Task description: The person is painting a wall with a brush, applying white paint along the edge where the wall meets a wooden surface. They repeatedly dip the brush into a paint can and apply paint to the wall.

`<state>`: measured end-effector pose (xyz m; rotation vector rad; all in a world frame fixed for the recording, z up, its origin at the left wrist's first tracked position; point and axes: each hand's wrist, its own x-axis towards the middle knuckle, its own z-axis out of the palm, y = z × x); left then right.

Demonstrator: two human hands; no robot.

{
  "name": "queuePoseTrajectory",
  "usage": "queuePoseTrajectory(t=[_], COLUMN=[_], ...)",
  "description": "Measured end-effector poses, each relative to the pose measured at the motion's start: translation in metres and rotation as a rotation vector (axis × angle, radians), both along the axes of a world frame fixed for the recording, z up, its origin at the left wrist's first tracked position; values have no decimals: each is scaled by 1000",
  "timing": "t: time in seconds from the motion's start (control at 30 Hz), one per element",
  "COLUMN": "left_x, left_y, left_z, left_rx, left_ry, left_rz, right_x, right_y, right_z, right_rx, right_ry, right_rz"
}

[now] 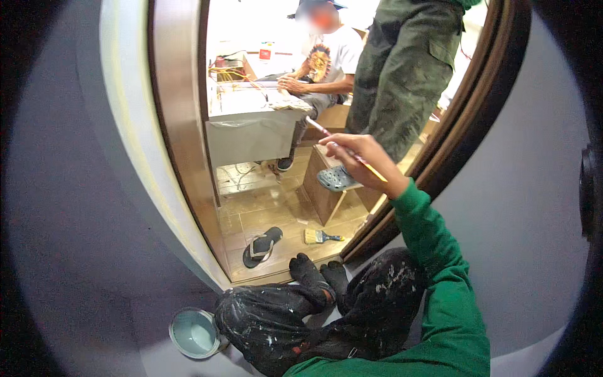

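Observation:
My right hand (355, 151) is raised in front of the doorway, its fingers closed round a thin paintbrush (319, 127). The brush slants up to the left with its pale tip free in the air, and the yellowish end of its handle shows behind the fingers. The dark wooden door frame (179, 94) surrounds the opening, and my right forearm crosses its lower right side. No part of my left hand shows. By my left knee stands a small bucket (177, 327) with pale liquid in it.
A wide paintbrush (322, 236) and a black flip-flop (262, 247) lie on the wood floor (242, 210) past the sill. Beyond, one person stands on a wooden box (320, 188); another sits beside a white-topped counter (251, 138) with wires. Grey walls (527, 207) flank the doorway.

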<state>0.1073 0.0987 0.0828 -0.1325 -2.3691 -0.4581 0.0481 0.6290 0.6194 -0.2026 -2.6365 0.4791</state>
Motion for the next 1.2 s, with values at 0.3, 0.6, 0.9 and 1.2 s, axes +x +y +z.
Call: queuePoseTrajectory(t=[0.3,0.6,0.9,1.2], left_x=[-32,83,94,82], left_y=[-32,-53,-48,-36], left_z=[6,11,44,47], left_rx=[68,-52,40,95], left_ry=[102,-423,-536,-652], left_rz=[137,462,658,735], right_x=[-166,-95,-91,-89], right_y=[136,142,107,58], right_z=[-158,-206,-244,-116], right_rx=[357,142,-189,-230], right_ry=[-475,-1211,-1398,-807], right_rz=[287,249,377,435])
